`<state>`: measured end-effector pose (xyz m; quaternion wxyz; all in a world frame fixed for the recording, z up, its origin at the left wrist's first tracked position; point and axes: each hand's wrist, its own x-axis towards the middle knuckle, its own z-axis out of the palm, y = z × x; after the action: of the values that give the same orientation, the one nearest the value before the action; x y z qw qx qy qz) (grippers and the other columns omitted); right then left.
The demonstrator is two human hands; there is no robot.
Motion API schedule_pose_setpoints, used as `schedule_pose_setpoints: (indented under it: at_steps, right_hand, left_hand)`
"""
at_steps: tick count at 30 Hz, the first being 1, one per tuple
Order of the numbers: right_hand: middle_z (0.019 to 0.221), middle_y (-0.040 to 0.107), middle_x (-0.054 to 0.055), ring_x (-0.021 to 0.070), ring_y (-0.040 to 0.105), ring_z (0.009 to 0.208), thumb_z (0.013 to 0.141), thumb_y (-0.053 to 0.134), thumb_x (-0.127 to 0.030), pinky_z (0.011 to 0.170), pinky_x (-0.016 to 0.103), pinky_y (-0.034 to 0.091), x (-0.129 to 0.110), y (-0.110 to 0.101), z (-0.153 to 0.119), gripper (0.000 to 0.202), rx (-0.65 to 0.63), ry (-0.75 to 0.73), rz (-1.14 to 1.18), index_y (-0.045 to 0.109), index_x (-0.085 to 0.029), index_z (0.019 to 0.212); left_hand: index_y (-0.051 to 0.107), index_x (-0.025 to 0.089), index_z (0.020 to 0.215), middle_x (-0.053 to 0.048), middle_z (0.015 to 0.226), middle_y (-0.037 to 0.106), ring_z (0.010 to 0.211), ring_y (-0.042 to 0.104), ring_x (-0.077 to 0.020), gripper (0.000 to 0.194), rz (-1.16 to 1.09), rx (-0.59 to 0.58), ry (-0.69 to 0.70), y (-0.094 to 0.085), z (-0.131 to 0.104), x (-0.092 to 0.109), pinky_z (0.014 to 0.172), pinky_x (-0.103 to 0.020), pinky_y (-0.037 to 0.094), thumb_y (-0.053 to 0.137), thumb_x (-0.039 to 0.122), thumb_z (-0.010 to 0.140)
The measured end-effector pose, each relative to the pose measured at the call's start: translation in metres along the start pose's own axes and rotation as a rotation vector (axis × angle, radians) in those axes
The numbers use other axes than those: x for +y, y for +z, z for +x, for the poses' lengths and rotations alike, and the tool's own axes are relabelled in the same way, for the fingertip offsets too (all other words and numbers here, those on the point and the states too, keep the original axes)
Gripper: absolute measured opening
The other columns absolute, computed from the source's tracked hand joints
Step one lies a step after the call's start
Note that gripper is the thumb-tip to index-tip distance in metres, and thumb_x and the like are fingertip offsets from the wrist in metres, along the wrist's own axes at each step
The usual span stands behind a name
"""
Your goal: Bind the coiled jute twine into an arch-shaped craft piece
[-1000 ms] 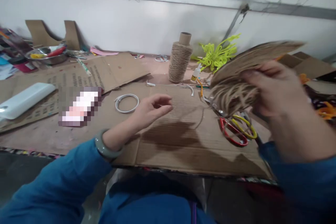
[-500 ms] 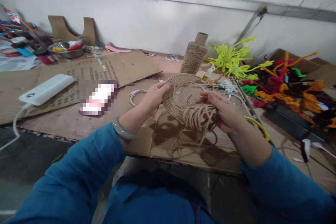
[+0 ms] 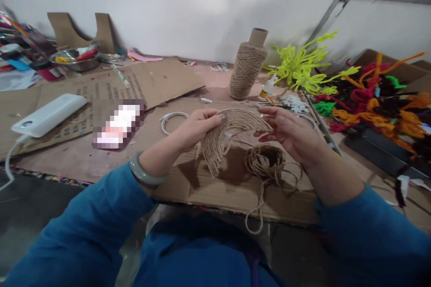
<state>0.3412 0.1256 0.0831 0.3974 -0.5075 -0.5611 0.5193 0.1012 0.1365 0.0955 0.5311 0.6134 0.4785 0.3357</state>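
Observation:
Between both hands is a flat disc (image 3: 222, 136) wound with brown jute twine, held just above a cardboard sheet (image 3: 215, 188). My left hand (image 3: 195, 128) pinches its left rim. My right hand (image 3: 291, 134) grips its right rim, fingers curled. A loose bundle of twine (image 3: 266, 163) lies on the cardboard below my right hand, with a strand trailing off the front edge. A cone spool of jute twine (image 3: 245, 69) stands upright beyond the disc.
Yellow-green pipe cleaners (image 3: 299, 69) and a heap of mixed coloured ones (image 3: 373, 98) lie at the right. A white power bank (image 3: 49, 114), a coiled white cable (image 3: 171, 121), a glue bottle (image 3: 267, 87) and a metal bowl (image 3: 76, 58) sit around the bench.
My right hand brought the twine-wound disc down from the upper right to the middle. My left hand took hold of its rim. The twine bundle dropped from my right hand onto the cardboard.

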Motion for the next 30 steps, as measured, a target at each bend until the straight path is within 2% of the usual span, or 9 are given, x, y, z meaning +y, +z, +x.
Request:
schedule_pose_setpoints:
  at_steps: [2,6,10,15,21,25,30]
  right_hand:
    - [0.1,0.066,0.005,0.0218,0.068,0.077,0.069,0.069,-0.055,0.068,0.037,0.055,0.0,0.01,-0.003,0.054,-0.055,-0.024,-0.038,0.057,-0.028,0.114]
    - [0.116,0.065,0.008,0.0261,0.062,0.106,0.074,0.07,-0.044,0.093,0.044,0.049,0.009,0.021,-0.008,0.052,0.009,-0.235,-0.444,0.056,-0.026,0.12]
    - [0.119,0.065,0.011,0.027,0.063,0.108,0.078,0.062,-0.034,0.095,0.046,0.049,0.016,0.025,-0.015,0.047,0.041,-0.35,-0.659,0.056,-0.02,0.122]
    - [0.114,0.068,0.015,0.0263,0.065,0.106,0.08,0.058,-0.028,0.092,0.043,0.052,0.019,0.026,-0.023,0.043,0.01,-0.464,-0.751,0.057,-0.012,0.119]
    - [0.108,0.07,0.015,0.0241,0.067,0.1,0.08,0.056,-0.022,0.088,0.037,0.055,0.022,0.029,-0.026,0.038,0.042,-0.509,-0.773,0.059,-0.01,0.115]
    - [0.106,0.07,0.013,0.0235,0.068,0.099,0.079,0.057,-0.021,0.085,0.036,0.056,0.021,0.032,-0.026,0.036,0.071,-0.514,-0.791,0.059,-0.012,0.114]
    - [0.106,0.07,0.011,0.0234,0.067,0.099,0.079,0.056,-0.02,0.084,0.036,0.056,0.018,0.033,-0.029,0.035,0.066,-0.512,-0.794,0.058,-0.015,0.114]
  left_hand:
    - [0.068,0.015,0.081,0.0,0.066,0.058,0.057,0.046,-0.0104,0.022,0.0,-0.066,0.012,0.001,0.001,-0.004,0.054,-0.023,0.037,0.058,0.034,0.084]
    - [0.066,0.014,0.08,-0.001,0.074,0.061,0.064,0.051,-0.0111,0.024,-0.025,-0.172,0.056,0.003,0.006,-0.016,0.058,-0.022,0.039,0.059,0.037,0.08]
    - [0.064,0.014,0.084,0.0,0.073,0.06,0.064,0.052,-0.0112,0.026,-0.043,-0.269,-0.026,0.01,0.005,-0.021,0.058,-0.022,0.04,0.056,0.039,0.082]
    - [0.062,0.015,0.085,0.001,0.071,0.061,0.062,0.055,-0.0112,0.022,-0.081,-0.314,-0.118,0.017,0.0,-0.018,0.058,-0.022,0.041,0.055,0.036,0.083]
    - [0.061,0.015,0.082,0.001,0.071,0.063,0.061,0.057,-0.0106,0.022,-0.167,-0.323,-0.215,0.021,-0.003,-0.017,0.056,-0.021,0.041,0.058,0.037,0.083]
    - [0.062,0.016,0.088,0.003,0.073,0.064,0.063,0.058,-0.0097,0.014,-0.238,-0.357,-0.259,0.023,-0.006,-0.015,0.059,-0.021,0.045,0.065,0.025,0.077]
    - [0.06,0.015,0.085,0.003,0.072,0.063,0.064,0.057,-0.0091,0.016,-0.24,-0.292,-0.215,0.027,-0.009,-0.013,0.059,-0.019,0.045,0.067,0.014,0.07]
